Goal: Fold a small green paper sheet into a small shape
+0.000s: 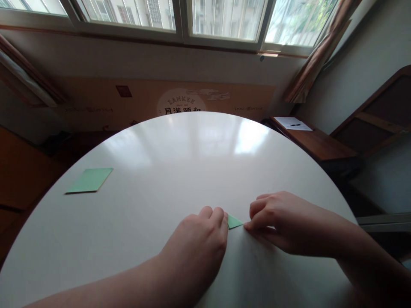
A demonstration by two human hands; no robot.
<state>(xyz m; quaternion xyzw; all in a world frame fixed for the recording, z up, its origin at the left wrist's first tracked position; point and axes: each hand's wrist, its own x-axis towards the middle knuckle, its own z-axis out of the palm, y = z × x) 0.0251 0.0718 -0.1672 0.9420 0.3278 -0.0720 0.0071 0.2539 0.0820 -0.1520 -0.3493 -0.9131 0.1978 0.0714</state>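
Note:
A small piece of folded green paper point(234, 221) lies on the white table, and only a pointed triangular part of it shows between my hands. My left hand point(202, 233) is closed over its left part, fingers bent together and pressing down, so that part is hidden. At the pointed right tip, the thumb and fingers of my right hand point(269, 218) are pinched together on the paper. A stack of square green paper point(90, 180) sits apart at the table's left side.
The round white table point(180, 171) has a curved far edge, with window glare on its top. Beyond it stands an orange printed panel point(141, 102) below the windows. On the right, a wooden surface point(330, 143) bears a white sheet point(290, 122) and a dark pen point(296, 125).

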